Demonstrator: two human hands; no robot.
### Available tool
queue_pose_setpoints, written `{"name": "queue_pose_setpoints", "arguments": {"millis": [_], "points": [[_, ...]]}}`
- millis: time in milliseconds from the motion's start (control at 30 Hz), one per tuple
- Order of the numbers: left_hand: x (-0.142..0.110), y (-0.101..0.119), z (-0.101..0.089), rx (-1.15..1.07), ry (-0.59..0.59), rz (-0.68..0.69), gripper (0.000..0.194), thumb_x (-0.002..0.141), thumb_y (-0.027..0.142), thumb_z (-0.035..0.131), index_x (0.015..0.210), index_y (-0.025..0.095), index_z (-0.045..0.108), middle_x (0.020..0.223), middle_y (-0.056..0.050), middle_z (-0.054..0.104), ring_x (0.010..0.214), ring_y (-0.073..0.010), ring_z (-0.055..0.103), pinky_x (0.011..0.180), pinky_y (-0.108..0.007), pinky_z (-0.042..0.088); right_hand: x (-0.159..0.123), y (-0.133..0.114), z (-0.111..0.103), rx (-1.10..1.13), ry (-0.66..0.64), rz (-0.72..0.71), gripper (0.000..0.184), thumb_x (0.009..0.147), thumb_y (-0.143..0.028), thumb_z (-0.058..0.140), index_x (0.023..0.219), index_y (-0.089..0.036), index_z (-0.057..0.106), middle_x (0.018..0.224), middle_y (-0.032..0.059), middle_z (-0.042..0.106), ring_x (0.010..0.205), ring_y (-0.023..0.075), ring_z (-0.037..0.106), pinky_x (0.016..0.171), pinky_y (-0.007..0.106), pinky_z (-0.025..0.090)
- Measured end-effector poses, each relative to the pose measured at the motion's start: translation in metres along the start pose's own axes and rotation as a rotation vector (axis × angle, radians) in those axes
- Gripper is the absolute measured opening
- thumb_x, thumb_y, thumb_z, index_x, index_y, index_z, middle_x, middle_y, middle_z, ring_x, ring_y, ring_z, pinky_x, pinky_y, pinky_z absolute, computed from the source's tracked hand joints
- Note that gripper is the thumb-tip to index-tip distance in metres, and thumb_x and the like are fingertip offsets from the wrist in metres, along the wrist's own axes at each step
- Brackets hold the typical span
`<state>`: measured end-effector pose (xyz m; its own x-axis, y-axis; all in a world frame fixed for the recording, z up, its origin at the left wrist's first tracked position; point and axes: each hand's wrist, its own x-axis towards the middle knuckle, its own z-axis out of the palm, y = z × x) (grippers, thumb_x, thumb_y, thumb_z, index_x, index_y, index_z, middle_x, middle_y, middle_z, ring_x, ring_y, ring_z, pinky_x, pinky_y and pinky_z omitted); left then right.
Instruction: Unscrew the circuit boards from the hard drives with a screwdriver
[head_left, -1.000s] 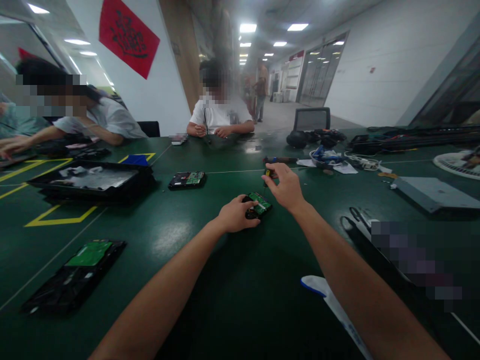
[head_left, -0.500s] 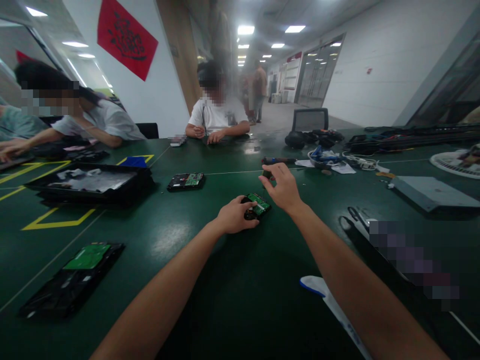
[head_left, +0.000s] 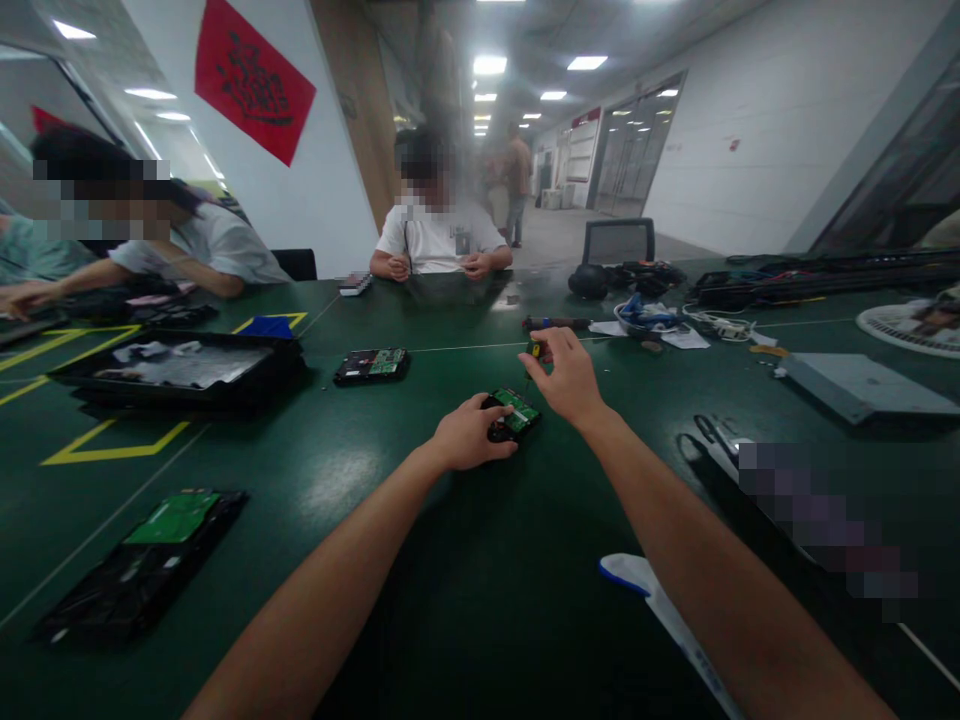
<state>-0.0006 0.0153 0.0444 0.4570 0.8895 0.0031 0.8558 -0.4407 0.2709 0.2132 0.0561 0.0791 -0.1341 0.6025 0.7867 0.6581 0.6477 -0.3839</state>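
Observation:
On the green table in front of me lies a hard drive (head_left: 519, 413) with its green circuit board facing up. My left hand (head_left: 471, 436) grips its near left side, thumb along the near edge and fingers over the far one. Above its right end, my right hand (head_left: 568, 372) pinches the small yellow-and-black handle of a screwdriver (head_left: 535, 349). The thin shaft points down at the board; whether its tip sits in a screw is too small to tell. A second hard drive (head_left: 372, 365) lies farther left, and a third (head_left: 150, 560) at the near left.
A black tray (head_left: 281, 352) stands at the left. Beyond my right hand lies a dark cylindrical tool (head_left: 559, 323). To the right are a grey metal box (head_left: 870, 385), a bowl of blue items (head_left: 649, 315) and cables. Co-workers sit across the table and at left.
My right fingers have shifted slightly around the screwdriver, and its yellow handle shows more. My left hand and the hard drive stay put. The person opposite has moved their hands apart.

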Motion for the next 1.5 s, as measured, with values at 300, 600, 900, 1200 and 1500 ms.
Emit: {"name": "queue_pose_setpoints", "arguments": {"millis": [300, 600, 900, 1200, 1500], "points": [[-0.001, 0.001, -0.001, -0.001, 0.000, 0.005, 0.076, 0.083, 0.069, 0.067, 0.150, 0.035, 0.056, 0.165, -0.010, 0.039, 0.143, -0.0379, 0.051, 0.116, -0.047, 0.044, 0.003, -0.004, -0.003, 0.045, -0.038, 0.014, 0.022, 0.097, -0.034, 0.058, 0.117, -0.026, 0.062, 0.109, 0.0095, 0.068, 0.092, 0.0259, 0.067, 0.085, 0.043, 0.057], [-0.001, 0.000, -0.001, -0.012, 0.008, 0.020, 0.075, 0.084, 0.069, 0.067, 0.150, 0.035, 0.057, 0.165, -0.010, 0.039, 0.143, -0.0384, 0.051, 0.116, -0.047, 0.045, -0.002, -0.008, 0.006, 0.144, -0.035, 0.155, 0.021, 0.101, -0.046, 0.054, 0.098, -0.025, 0.057, 0.094, 0.0064, 0.068, 0.089, 0.0240, 0.068, 0.080, 0.041, 0.057], [0.001, -0.002, 0.002, 0.004, 0.016, 0.025, 0.076, 0.084, 0.070, 0.067, 0.150, 0.035, 0.057, 0.164, -0.010, 0.040, 0.142, -0.0383, 0.052, 0.114, -0.047, 0.047, -0.004, -0.003, 0.015, 0.719, -0.117, 0.481, 0.043, 0.094, -0.067, 0.058, 0.112, -0.028, 0.061, 0.089, 0.0020, 0.071, 0.082, 0.0195, 0.073, 0.053, 0.025, 0.058], [0.002, -0.003, 0.002, -0.002, -0.006, 0.020, 0.078, 0.083, 0.072, 0.065, 0.151, 0.036, 0.055, 0.165, -0.011, 0.038, 0.145, -0.0389, 0.048, 0.116, -0.049, 0.044, 0.004, -0.006, 0.002, 0.911, -0.204, 0.641, 0.035, 0.090, -0.054, 0.069, 0.105, -0.023, 0.073, 0.090, 0.0044, 0.069, 0.083, 0.0182, 0.069, 0.049, 0.021, 0.050], [0.001, -0.003, 0.001, -0.004, -0.010, 0.019, 0.078, 0.083, 0.072, 0.066, 0.152, 0.037, 0.054, 0.165, -0.010, 0.039, 0.144, -0.0392, 0.049, 0.116, -0.049, 0.045, 0.007, -0.007, -0.003, 1.064, -0.244, 0.727, 0.038, 0.092, -0.057, 0.066, 0.094, -0.019, 0.071, 0.091, 0.0087, 0.073, 0.088, 0.0216, 0.070, 0.072, 0.034, 0.062]]}}
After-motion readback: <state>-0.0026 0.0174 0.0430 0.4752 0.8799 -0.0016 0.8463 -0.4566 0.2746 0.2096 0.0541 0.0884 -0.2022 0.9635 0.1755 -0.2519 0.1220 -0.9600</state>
